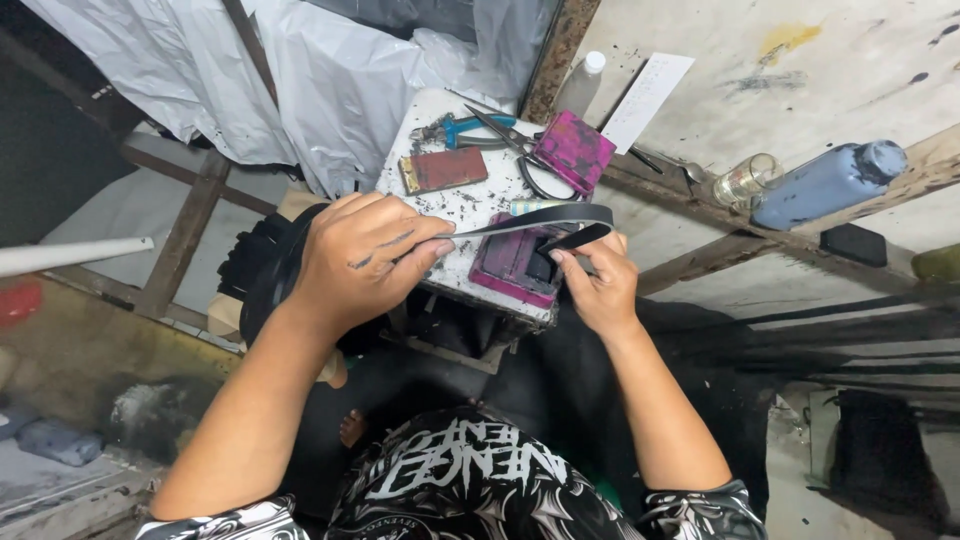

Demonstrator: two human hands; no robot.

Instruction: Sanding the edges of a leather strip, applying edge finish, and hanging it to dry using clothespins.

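Observation:
My left hand (362, 262) grips one end of a black strap (540, 219), which runs to the right and folds back on itself. My right hand (597, 282) pinches the folded-back end of the strap between thumb and fingers. Both hands work over a small white slab (460, 205) stained with black marks. Under the strap lies an open magenta ink pad (512, 266). A second magenta pad (572, 150) sits at the far side of the slab, beside a pair of scissors (520, 150).
On the slab also lie teal-handled pliers (462, 127) and a brown rectangular block (443, 169). A blue bottle (826, 183), a small glass jar (745, 179) and a black pad (852, 244) lie at the right. White plastic sheeting (330, 70) hangs behind. Loose black straps (850, 330) lie at the right.

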